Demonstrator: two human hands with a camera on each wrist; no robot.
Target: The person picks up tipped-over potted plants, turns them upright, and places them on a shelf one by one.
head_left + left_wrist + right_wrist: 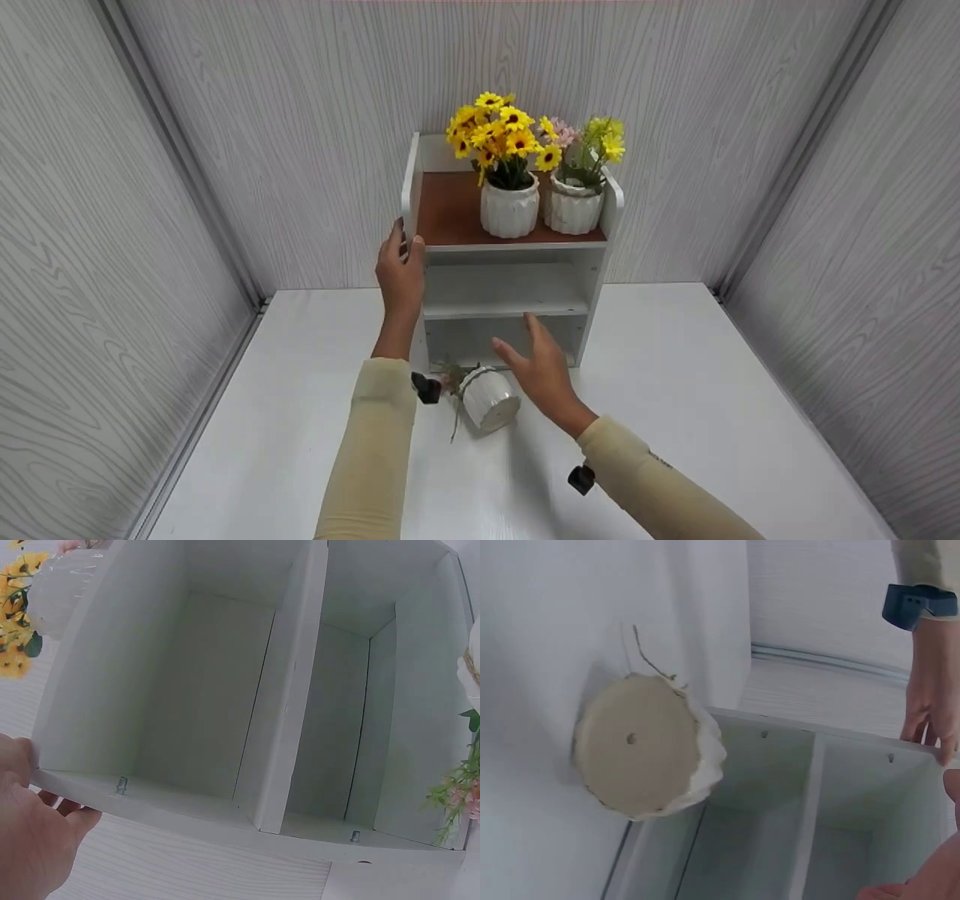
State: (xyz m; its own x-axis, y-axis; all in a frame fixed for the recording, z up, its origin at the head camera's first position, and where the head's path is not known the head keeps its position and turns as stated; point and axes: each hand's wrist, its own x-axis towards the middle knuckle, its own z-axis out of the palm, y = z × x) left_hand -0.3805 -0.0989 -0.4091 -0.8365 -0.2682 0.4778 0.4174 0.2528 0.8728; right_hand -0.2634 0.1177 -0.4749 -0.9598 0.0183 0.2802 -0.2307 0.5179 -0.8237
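A small white shelf unit (517,246) with a brown top board stands against the back wall. My left hand (400,281) grips its left side panel near the top board, thumb at the front edge and fingers on the outer face, as the left wrist view confirms. Below, a white ribbed flowerpot (491,401) lies tipped on its side before the shelf, its base turned toward me and its pink flowers (469,795) pointing left. Over the shelf's lower front, to the right of that pot, my right hand (546,379) hovers with thumb and fingers spread, holding nothing.
On the top board stand a pot of yellow sunflowers (510,210) and, right beside it, a pot of pink and yellow-green flowers (574,210). Wood-patterned walls (847,225) enclose the white table (675,375) at the back and both sides.
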